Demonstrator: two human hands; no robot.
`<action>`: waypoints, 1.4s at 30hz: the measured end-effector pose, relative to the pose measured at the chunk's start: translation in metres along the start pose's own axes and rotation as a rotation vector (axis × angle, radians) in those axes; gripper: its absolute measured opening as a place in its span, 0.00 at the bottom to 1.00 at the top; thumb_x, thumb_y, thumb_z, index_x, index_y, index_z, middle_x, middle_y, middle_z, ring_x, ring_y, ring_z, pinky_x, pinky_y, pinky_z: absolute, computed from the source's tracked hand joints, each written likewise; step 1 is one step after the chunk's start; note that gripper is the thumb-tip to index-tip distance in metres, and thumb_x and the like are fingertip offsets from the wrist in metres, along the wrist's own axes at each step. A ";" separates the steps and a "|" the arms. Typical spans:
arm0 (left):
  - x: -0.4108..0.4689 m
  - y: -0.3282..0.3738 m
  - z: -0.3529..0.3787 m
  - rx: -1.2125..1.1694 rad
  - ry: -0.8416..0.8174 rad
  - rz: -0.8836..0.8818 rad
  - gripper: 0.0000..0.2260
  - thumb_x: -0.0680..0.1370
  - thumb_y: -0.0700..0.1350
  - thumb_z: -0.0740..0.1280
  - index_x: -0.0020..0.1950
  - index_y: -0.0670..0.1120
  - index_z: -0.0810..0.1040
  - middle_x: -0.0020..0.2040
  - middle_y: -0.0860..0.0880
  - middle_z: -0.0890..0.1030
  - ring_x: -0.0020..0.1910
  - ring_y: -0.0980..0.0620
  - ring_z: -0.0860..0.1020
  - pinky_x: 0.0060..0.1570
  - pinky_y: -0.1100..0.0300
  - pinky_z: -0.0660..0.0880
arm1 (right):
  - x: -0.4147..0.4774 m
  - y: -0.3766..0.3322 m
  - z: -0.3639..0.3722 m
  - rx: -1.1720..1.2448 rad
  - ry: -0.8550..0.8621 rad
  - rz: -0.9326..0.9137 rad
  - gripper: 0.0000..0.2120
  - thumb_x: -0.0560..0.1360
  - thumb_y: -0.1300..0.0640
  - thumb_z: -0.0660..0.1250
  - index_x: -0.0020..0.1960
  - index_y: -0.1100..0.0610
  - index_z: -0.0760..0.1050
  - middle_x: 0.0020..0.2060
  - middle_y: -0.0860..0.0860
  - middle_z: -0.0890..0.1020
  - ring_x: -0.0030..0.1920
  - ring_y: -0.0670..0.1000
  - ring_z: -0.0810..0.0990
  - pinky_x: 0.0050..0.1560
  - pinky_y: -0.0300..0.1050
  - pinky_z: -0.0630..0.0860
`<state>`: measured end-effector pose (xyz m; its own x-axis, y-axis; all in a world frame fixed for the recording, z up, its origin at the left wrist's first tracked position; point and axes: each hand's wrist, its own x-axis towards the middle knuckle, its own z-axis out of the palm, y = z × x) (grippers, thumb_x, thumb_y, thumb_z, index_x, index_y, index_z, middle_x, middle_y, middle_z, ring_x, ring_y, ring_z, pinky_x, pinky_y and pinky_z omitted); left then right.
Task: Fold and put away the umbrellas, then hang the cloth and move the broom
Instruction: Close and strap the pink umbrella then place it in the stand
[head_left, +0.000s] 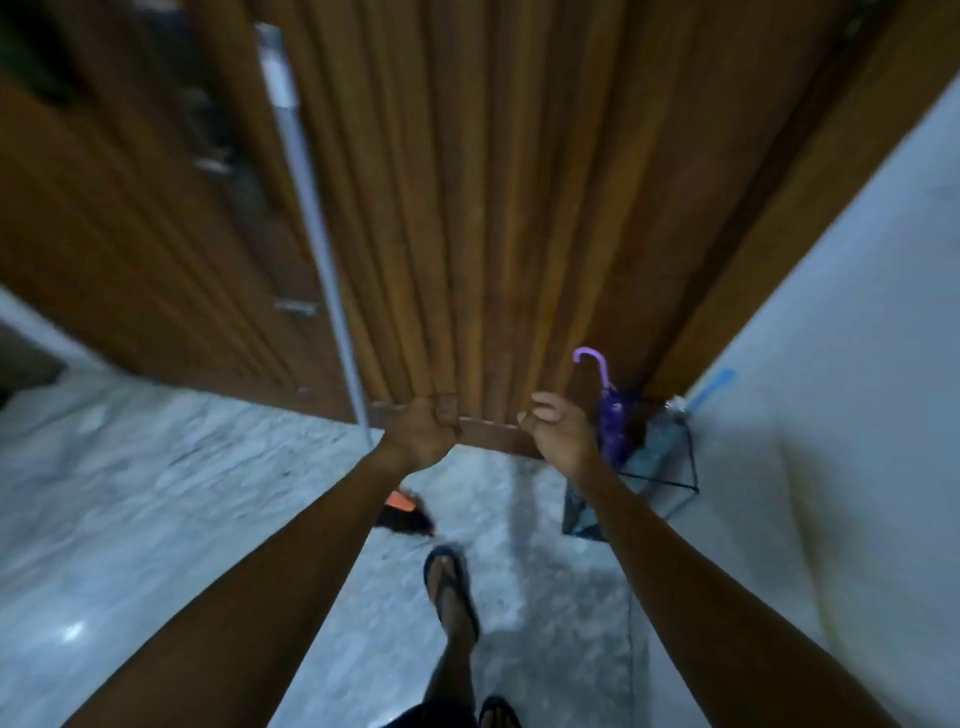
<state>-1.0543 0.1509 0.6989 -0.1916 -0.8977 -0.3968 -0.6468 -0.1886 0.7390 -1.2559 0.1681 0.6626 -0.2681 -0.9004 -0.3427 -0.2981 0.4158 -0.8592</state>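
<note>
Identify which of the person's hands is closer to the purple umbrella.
The right hand, loosely curled beside the purple umbrella; the left hand, a fist, sits farther away near the broom handle.

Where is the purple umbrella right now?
Head view, right side: the purple umbrella stands handle-up in the wire stand, in the corner between wooden door and white wall, beside the right hand.
</note>
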 end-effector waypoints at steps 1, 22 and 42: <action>-0.034 -0.016 -0.025 0.000 0.091 -0.013 0.11 0.72 0.44 0.65 0.50 0.41 0.81 0.46 0.42 0.82 0.45 0.44 0.80 0.47 0.52 0.75 | -0.020 -0.015 0.025 0.015 -0.063 -0.020 0.15 0.75 0.66 0.73 0.61 0.63 0.79 0.47 0.56 0.81 0.42 0.47 0.79 0.41 0.26 0.72; -0.797 -0.473 -0.150 -0.461 1.167 -0.913 0.19 0.79 0.49 0.69 0.69 0.49 0.76 0.73 0.47 0.73 0.70 0.48 0.73 0.66 0.57 0.67 | -0.678 -0.070 0.591 -0.481 -1.455 -0.578 0.14 0.77 0.51 0.72 0.62 0.49 0.77 0.51 0.48 0.81 0.52 0.49 0.81 0.53 0.47 0.76; -1.023 -0.860 -0.295 -0.805 1.312 -1.209 0.18 0.79 0.48 0.69 0.69 0.48 0.77 0.70 0.46 0.76 0.66 0.46 0.76 0.62 0.59 0.70 | -0.999 -0.003 1.043 -0.831 -1.809 -0.599 0.18 0.78 0.50 0.70 0.66 0.53 0.76 0.58 0.53 0.81 0.59 0.54 0.80 0.53 0.45 0.74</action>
<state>-0.0847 1.1144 0.6303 0.8435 0.2007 -0.4983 0.5085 -0.5973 0.6202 -0.0319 0.9322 0.6117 0.8409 0.2151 -0.4966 -0.3752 -0.4297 -0.8213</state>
